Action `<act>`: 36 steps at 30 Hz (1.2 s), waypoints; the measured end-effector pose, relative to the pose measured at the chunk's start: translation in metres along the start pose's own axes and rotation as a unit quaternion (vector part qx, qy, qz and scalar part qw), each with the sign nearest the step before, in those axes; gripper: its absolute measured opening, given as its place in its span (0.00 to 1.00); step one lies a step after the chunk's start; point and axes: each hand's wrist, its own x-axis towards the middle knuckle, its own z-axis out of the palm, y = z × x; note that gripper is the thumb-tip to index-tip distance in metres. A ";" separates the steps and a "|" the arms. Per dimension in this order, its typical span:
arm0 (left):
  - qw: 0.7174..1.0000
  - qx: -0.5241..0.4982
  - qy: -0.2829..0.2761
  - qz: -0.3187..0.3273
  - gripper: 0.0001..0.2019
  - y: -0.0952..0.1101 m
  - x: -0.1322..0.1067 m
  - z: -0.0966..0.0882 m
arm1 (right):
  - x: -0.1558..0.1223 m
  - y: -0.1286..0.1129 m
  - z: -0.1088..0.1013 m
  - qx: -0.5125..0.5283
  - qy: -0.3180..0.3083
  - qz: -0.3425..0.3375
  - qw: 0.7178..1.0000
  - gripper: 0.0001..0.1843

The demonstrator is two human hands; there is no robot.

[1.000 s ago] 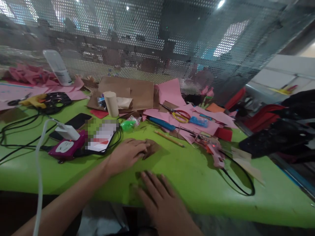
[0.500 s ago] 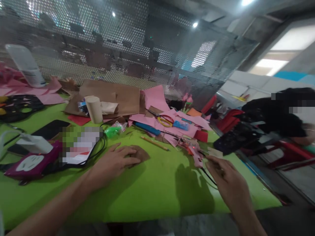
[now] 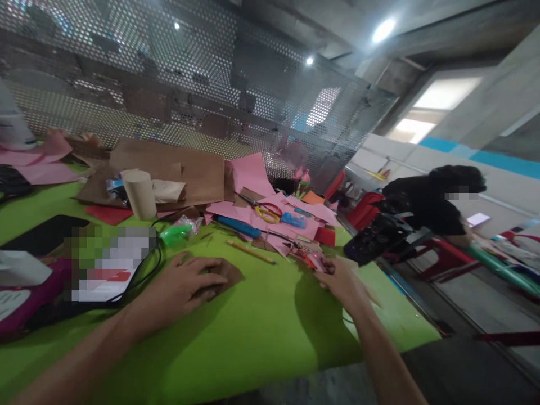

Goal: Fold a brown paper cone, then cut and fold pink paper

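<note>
My left hand [image 3: 185, 284] lies palm down on the green table, fingers apart, over a small piece of brown paper [image 3: 232, 273] that shows past its fingertips. On the other side, my right hand [image 3: 341, 281] has its thumb and fingers closed around the handle of a pink hot glue gun [image 3: 312, 258]. A small red light glows on the gun, and my fingers hide part of its grip. Between the two hands, toward the back, is a yellow pencil [image 3: 252, 252]. A blue-handled tool [image 3: 237, 226] lies behind the pencil.
Scissors [image 3: 268, 212] lie among pink paper scraps [image 3: 248, 177]. A cardboard tube [image 3: 139, 194] stands before brown cardboard [image 3: 200, 174]. A phone [image 3: 116, 270], a cable and a purple device [image 3: 37, 298] are at left. A perforated screen backs the table; a person [image 3: 422, 197] sits right.
My right hand has moved from beside the glue gun's cord onto its handle. The left hand stays on the brown paper. The view has turned somewhat to the right.
</note>
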 end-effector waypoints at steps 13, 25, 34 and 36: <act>1.000 0.011 0.009 -0.026 0.16 -0.002 -0.003 0.005 | -0.016 -0.014 -0.020 0.336 -0.056 0.041 0.939 0.19; 1.000 0.007 0.002 -0.029 0.18 0.005 -0.001 -0.003 | -0.042 -0.039 -0.010 0.412 -0.156 0.060 0.896 0.11; 0.999 0.011 -0.004 -0.031 0.17 0.011 0.001 -0.012 | -0.054 -0.068 0.026 0.362 -0.248 0.062 0.897 0.13; 1.000 0.013 0.002 -0.022 0.16 0.011 0.002 -0.012 | -0.056 -0.069 0.031 0.328 -0.265 0.051 0.905 0.16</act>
